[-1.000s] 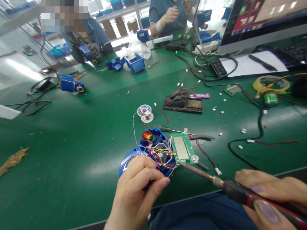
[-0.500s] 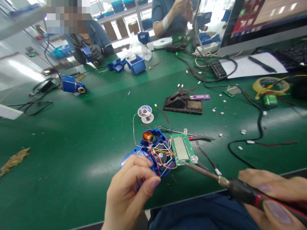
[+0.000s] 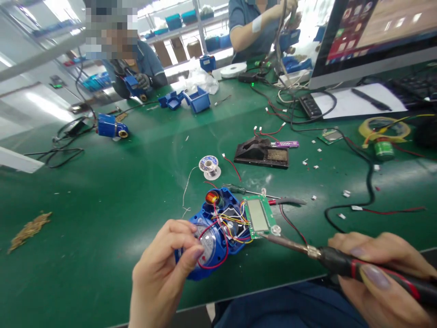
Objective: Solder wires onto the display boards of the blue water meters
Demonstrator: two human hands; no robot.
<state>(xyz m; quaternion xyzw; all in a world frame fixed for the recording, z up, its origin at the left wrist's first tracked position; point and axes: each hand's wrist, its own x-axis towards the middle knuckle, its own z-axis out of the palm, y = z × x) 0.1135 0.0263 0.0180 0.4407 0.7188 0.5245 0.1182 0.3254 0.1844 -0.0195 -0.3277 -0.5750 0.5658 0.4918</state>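
An opened blue plastic housing with coloured wires and a copper coil lies on the green mat near the front edge. A green circuit board with a grey display rests beside it on the right. My left hand pinches a thin red wire that loops over the housing. My right hand grips a soldering iron with a black and red handle. Its tip touches the lower right corner of the board.
A solder spool, a black iron stand, a screwdriver and cutters lie behind the housing. Cables, a monitor, a keyboard and yellow tape fill the right side. Blue bins and two other people are at the far edge.
My left hand has drawn back toward me and to the left, uncovering the round front part of the housing, with the red wire now looped there. The soldering iron stays at the board's corner.
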